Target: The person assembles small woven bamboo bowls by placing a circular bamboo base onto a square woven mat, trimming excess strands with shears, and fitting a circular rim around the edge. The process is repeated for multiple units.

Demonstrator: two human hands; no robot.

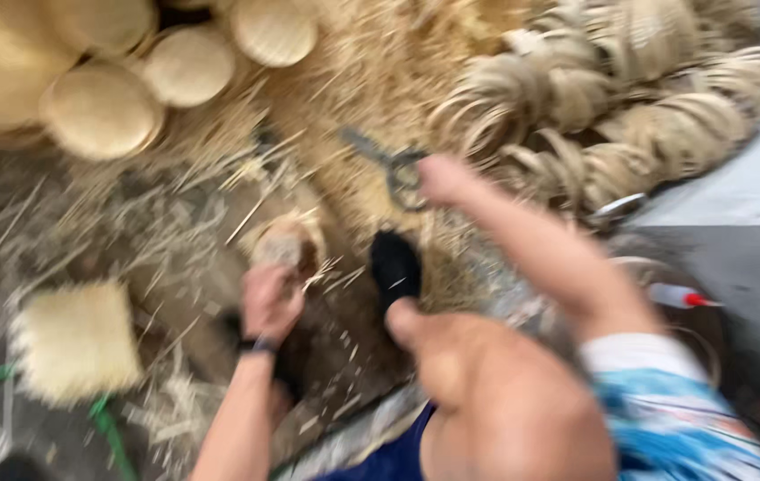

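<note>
**Reaching for the shears with one hand already loaded**

Reaching out over the litter of pale straw offcuts (175, 232), the right hand (442, 178) touches the handles of the grey metal scissors (393, 165), which lie on the heap of straw just before the stacked woven straw rings (593, 116). Motion blur hides the fingers, so I cannot tell whether they have closed round the handles. The left hand (268, 303) is clenched on a small round woven straw piece (286, 245), held low over the dark floor (335, 347).

The risk, as I judge it, is the blades: a hasty grab at loose scissors on soft, shifting straw could catch the wrong end, or swing the points toward the bare knee (487, 392) or the black-toed foot (395, 267) nearby. The half-made piece may also slacken in a one-handed hold.
</note>
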